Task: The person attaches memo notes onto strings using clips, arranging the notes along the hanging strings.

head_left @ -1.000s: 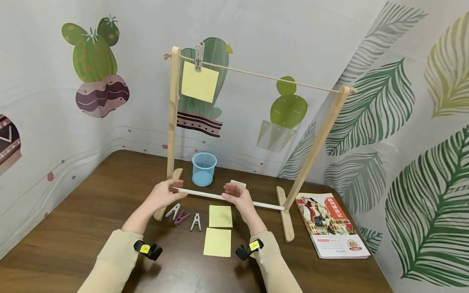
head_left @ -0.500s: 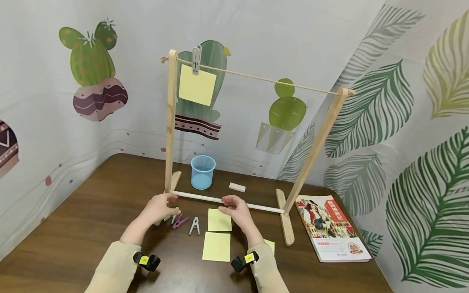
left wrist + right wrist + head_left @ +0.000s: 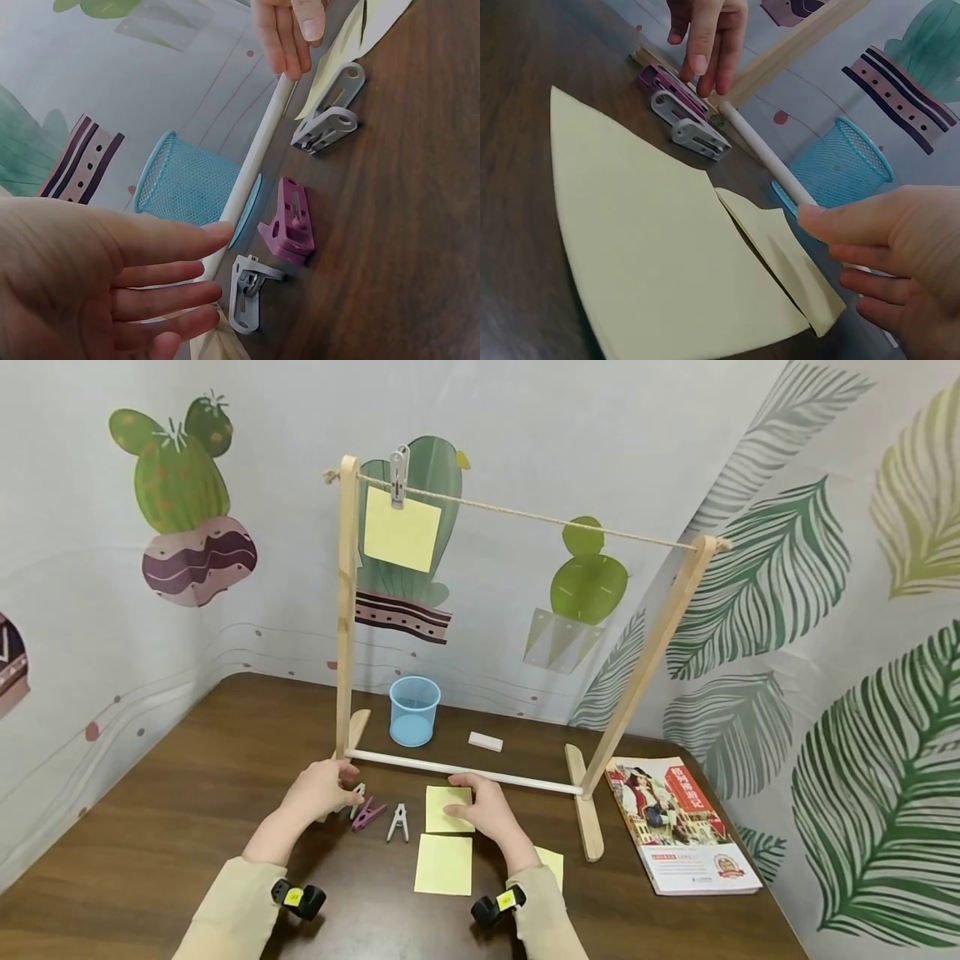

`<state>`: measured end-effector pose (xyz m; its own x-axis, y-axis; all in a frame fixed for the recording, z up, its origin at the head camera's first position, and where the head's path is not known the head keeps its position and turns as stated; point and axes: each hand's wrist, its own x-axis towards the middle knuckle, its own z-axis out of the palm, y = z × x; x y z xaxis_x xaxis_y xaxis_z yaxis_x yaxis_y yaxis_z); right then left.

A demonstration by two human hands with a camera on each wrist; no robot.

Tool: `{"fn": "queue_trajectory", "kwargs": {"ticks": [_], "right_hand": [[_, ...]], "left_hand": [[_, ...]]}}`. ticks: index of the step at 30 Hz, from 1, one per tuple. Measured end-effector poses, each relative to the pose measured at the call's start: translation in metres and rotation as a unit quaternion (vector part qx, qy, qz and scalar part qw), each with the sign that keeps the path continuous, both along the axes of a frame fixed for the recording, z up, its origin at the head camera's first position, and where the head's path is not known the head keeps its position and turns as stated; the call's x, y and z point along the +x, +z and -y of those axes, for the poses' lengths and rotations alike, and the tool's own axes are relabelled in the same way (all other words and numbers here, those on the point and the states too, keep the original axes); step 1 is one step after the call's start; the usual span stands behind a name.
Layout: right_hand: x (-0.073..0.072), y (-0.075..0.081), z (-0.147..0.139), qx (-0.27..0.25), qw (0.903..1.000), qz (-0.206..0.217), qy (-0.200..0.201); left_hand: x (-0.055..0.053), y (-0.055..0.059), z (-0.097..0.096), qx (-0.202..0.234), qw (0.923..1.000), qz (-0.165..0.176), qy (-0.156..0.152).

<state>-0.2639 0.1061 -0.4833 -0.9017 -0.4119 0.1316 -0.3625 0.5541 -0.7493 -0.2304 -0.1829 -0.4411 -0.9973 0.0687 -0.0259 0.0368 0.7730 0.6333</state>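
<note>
My left hand (image 3: 313, 792) hovers by the left foot of the wooden stand, fingers loosely bent and empty. Just beside its fingertips lies a grey clothespin (image 3: 246, 300), with a purple clothespin (image 3: 289, 225) and a second grey clothespin (image 3: 330, 112) to its right. My right hand (image 3: 486, 812) is over the right side of a yellow sticky note (image 3: 441, 798), thumb and fingers apart with nothing between them; whether it touches the paper cannot be told. Nearer me lies another sticky note (image 3: 442, 864), and a third (image 3: 552, 862) is partly hidden by the right forearm.
A rope (image 3: 540, 515) spans the stand's posts (image 3: 346, 610); a grey clip (image 3: 398, 477) holds a yellow note (image 3: 401, 533) on it. A white rod (image 3: 405, 764) joins the posts low down. Behind are a blue mesh cup (image 3: 413, 714) and white block (image 3: 485, 742). A book (image 3: 675, 827) lies right.
Both hands have come down and toward me from the white rod, the left to the clothespins, the right to the upper sticky note. The objects have stayed put.
</note>
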Motion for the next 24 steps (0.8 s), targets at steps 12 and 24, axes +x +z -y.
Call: {"fn": "queue_trajectory", "kwargs": {"ticks": [12,24], "right_hand": [[0.0027,0.0073,-0.0051,0.082,0.9961,0.01,0.033],[0.0023,0.0037,-0.0038,0.115,0.9929,-0.008,0.031]], "left_hand": [[0.0035,0.0037,-0.005,-0.052,0.9985,-0.012,0.012],[0.0031,-0.0008,-0.0056,-0.066,0.9976,-0.015,0.014]]}}
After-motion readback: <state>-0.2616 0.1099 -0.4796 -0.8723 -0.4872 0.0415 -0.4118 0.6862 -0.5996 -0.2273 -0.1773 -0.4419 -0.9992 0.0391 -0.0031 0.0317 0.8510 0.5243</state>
